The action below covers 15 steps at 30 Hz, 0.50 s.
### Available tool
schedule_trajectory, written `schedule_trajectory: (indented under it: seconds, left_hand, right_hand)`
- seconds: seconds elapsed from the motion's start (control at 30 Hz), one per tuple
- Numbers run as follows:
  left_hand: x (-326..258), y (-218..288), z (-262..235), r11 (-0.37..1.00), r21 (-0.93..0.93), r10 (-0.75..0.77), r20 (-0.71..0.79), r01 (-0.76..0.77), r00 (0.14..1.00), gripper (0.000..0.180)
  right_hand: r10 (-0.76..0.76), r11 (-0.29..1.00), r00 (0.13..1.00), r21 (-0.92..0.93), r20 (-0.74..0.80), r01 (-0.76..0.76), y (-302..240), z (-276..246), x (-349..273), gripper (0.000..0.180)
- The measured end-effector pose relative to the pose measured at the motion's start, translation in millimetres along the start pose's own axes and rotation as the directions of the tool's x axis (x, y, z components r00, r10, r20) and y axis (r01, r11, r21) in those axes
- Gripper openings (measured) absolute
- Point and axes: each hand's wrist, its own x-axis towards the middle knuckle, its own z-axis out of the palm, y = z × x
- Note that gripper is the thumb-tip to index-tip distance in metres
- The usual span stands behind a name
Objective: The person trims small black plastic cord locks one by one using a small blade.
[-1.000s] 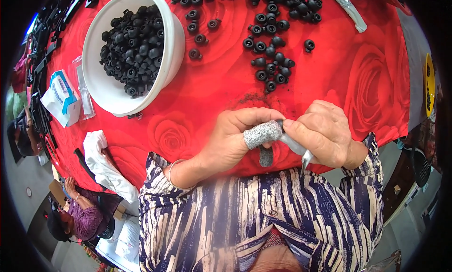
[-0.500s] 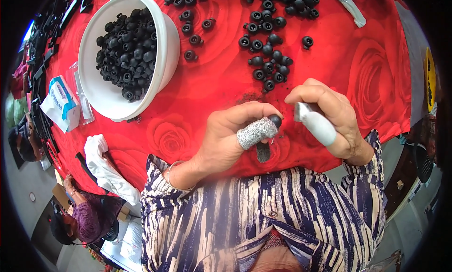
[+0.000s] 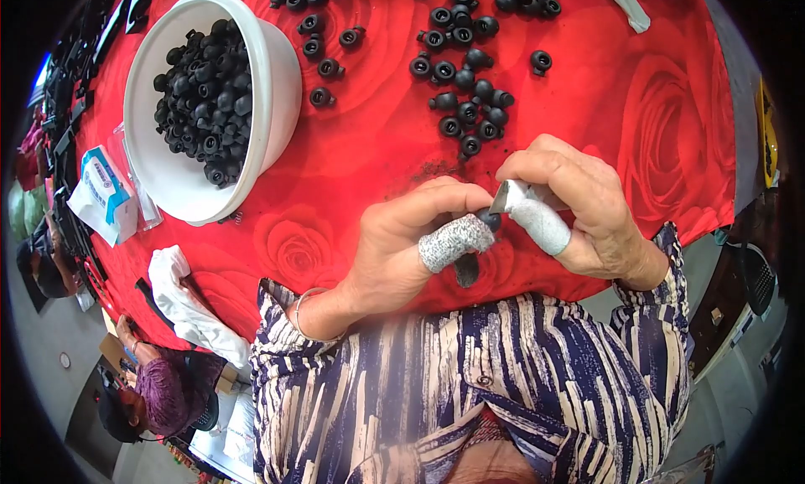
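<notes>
My left hand (image 3: 381, 253) is closed, pinching a small round black rubber part (image 3: 490, 220) between thumb and fingers. A speckled grey knit sleeve (image 3: 453, 241) covers its thumb, and another dark grey one shows on a finger below. My right hand (image 3: 591, 203) is closed on a small flat metal blade (image 3: 503, 197), partly hidden by the fingers. That hand's thumb wears a pale finger sleeve (image 3: 541, 226). The blade's edge is right at the black part and seems to touch it. Several similar black parts (image 3: 468, 113) lie just beyond my hands.
At the left, a tilted-looking white bowl (image 3: 281, 107) holds a heap of black parts (image 3: 205, 98). A blue-and-white packet (image 3: 105, 197) and a white cloth (image 3: 189, 304) lie nearby. Dark crumbs dot the red rose-patterned cloth (image 3: 360, 161). Another person (image 3: 163, 392) sits at the lower left.
My right hand has moved left, bringing the blade up to the black part in my left hand. The whole view has shifted slightly.
</notes>
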Motion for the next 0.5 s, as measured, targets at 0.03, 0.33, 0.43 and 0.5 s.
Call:
schedule_trajectory:
  seconds: [0.03,0.33,0.43,0.5]
  left_hand:
    - [0.1,-0.3,-0.4,1.0,-0.006,-0.019,-0.004,0.019,1.0,0.023]
    - [0.0,0.2,0.8,0.999,-0.037,-0.031,-0.013,0.031,0.999,0.024]
    - [1.0,-1.4,0.5,0.999,-0.033,-0.018,0.001,0.018,1.0,0.024]
    - [0.3,-2.3,-0.2,0.999,-0.042,-0.017,-0.003,0.017,1.0,0.024]
  right_hand:
    - [0.001,1.0,1.0,0.0,0.0,-0.001,-0.3,-0.2,0.3,0.023]
    - [0.031,1.0,1.0,-0.002,-0.001,-0.031,-1.1,1.3,0.5,0.025]
    - [0.03,0.999,1.0,-0.013,-0.009,-0.03,-2.0,0.5,0.2,0.025]
    - [0.024,0.999,0.999,-0.037,0.025,-0.023,-2.5,-0.9,1.5,0.026]
